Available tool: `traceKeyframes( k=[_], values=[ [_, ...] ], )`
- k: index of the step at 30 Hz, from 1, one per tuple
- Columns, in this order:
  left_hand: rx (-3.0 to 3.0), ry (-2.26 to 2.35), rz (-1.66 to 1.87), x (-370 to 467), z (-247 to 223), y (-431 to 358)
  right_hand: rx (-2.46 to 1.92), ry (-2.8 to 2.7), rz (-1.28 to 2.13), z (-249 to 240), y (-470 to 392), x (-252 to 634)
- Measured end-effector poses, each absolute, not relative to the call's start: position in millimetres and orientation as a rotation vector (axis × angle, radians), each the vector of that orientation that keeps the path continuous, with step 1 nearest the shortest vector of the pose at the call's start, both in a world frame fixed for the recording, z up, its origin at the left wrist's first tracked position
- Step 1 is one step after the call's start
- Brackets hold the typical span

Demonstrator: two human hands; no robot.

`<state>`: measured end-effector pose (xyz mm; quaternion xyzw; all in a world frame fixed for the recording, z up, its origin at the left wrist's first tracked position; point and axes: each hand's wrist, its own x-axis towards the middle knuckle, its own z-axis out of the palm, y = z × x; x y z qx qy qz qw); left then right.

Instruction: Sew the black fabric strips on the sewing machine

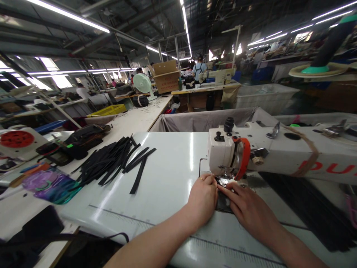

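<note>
My left hand (203, 199) is closed, its fingertips pinched together just in front of the presser foot (224, 181) of a white sewing machine (267, 149). My right hand (249, 204) comes in from the other side, its index finger reaching to the left fingertips and the other fingers bent. What the fingertips hold is hidden. Between the hands, a flat dark piece (224, 204) shows at the needle area; whether it is material or part of the machine I cannot tell. Loose black strips (106, 160) lie in a heap on the left of the table (170, 160).
Long black pieces (309, 212) lie under the machine arm on the right. A ruler scale (122, 214) runs along the table's front. Left of the strips are a purple and teal pouch (52, 186) and a dark jar (54, 153). Farther back stand a fan (142, 83) and a cardboard box (167, 78).
</note>
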<state>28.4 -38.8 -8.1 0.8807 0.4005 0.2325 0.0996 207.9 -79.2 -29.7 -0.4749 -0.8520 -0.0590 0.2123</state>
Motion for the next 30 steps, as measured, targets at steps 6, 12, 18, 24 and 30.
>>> traceKeyframes(
  k=[6,12,18,24,30],
  values=[
    [2.59,1.155,0.67,28,-6,-36,-1.31,-2.325,-0.146,-29,-79,207],
    [2.637,1.189,0.655,28,-5,-35,-1.303,-2.341,-0.145,-28,-79,208],
    [2.658,1.168,0.652,29,-7,-32,-1.313,-2.335,-0.124,-26,-79,207],
    [2.595,1.135,0.716,24,-4,-32,-1.313,-2.3,-0.075,-18,-82,207],
    [2.419,1.306,0.872,20,-11,-10,-1.787,-1.878,-0.481,-11,-90,259]
  ],
)
